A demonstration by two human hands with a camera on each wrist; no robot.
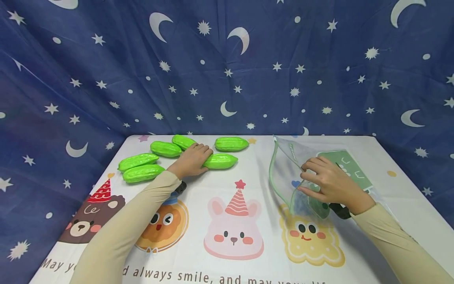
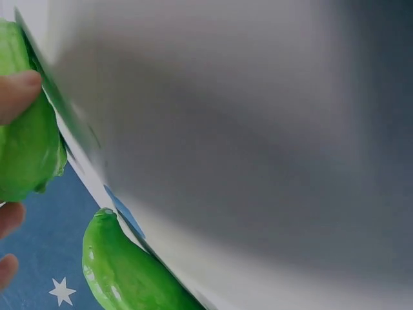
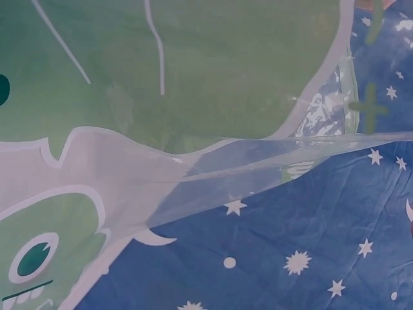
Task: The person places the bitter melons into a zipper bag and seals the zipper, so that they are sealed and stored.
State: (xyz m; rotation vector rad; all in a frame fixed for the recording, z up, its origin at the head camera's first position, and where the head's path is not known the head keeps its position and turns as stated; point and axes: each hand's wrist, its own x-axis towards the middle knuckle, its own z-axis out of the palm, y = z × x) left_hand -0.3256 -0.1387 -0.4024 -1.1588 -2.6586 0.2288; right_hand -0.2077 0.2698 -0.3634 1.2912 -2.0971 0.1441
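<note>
My left hand (image 1: 191,161) grips the near end of a bright green toy bitter melon (image 1: 221,161) at the left middle of the table. In the left wrist view, thumb and fingers lie on both sides of that melon (image 2: 29,148), with another melon (image 2: 129,271) below. At the right, my right hand (image 1: 328,181) pinches the upper edge of a clear zip bag (image 1: 281,169) with a green rim and green printed figures. The bag's mouth gapes toward the left. The right wrist view shows its printed film (image 3: 245,77) up close; the fingers are out of that view.
Several more green melons lie around the left hand: a pair (image 1: 142,173) at the left, two more behind it (image 1: 165,149), and one (image 1: 231,144) near the back edge. A white cartoon-printed cloth (image 1: 244,272) covers the table. A blue star-and-moon curtain (image 1: 262,94) hangs behind.
</note>
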